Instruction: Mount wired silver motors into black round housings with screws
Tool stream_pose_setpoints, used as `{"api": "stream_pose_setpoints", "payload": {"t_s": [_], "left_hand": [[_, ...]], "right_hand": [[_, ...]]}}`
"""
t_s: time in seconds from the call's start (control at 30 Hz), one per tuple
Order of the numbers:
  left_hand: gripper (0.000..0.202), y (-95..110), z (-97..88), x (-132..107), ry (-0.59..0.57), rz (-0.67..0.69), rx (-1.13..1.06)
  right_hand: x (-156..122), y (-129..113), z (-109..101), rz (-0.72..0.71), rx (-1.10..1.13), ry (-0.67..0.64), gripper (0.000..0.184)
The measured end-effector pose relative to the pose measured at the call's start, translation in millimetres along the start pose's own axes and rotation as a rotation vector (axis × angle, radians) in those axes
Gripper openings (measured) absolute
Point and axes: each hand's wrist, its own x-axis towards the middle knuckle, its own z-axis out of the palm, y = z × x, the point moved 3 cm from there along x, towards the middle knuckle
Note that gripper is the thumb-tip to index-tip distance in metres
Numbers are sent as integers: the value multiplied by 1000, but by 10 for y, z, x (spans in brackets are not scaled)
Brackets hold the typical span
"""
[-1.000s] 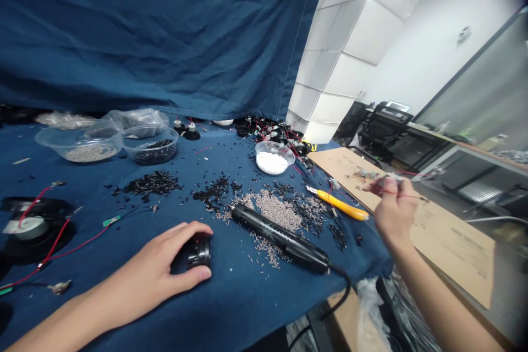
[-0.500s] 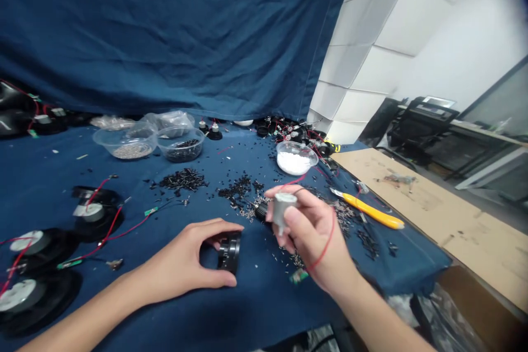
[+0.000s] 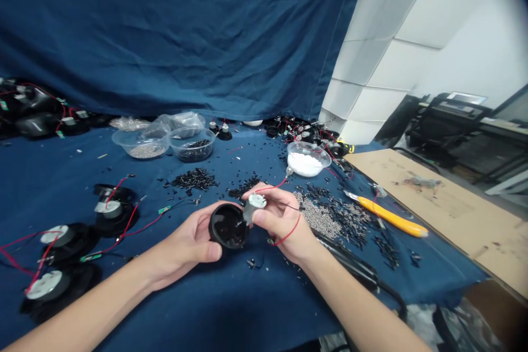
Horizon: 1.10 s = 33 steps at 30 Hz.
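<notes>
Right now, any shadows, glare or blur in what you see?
In the head view, a soft shadow darkens the blue cloth tabletop between the forearms; the round black plastic cup in the left hand shows faint glints inside; the distant black chair looks soft; the upper-right corner goes black.

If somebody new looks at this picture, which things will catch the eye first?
Probably the yellow knife, bright on the blue cloth at right. In the middle, the left hand holds a round black cup, and the right hand holds a grey motor close to its rim.
</notes>
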Motion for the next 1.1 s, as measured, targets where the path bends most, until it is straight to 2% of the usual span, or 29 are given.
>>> {"api": "stream_pose_setpoints", "payload": {"t_s": [0.13,0.23,0.37,0.53,0.8,1.1], "left_hand": [[68,23,3,-4,-2,6,14],[61,20,20,-7,-28,-8,-4],[52,-1,9,16,-50,3,22],[51,-44,-27,46,-61,21,113],[51,-35,16,32,-117,55,119],[45,-10,31,34,-81,13,159]], "right_hand": [[-14,41,4,117,68,-16,24],[-34,70,-6,142,48,-41,25],[-57,82,-31,121,-57,-51,28],[-68,54,-20,71,-203,-75,29],[-99,29,35,50,-360,-74,26],[-130,19,69,39,-333,-90,28]]}}
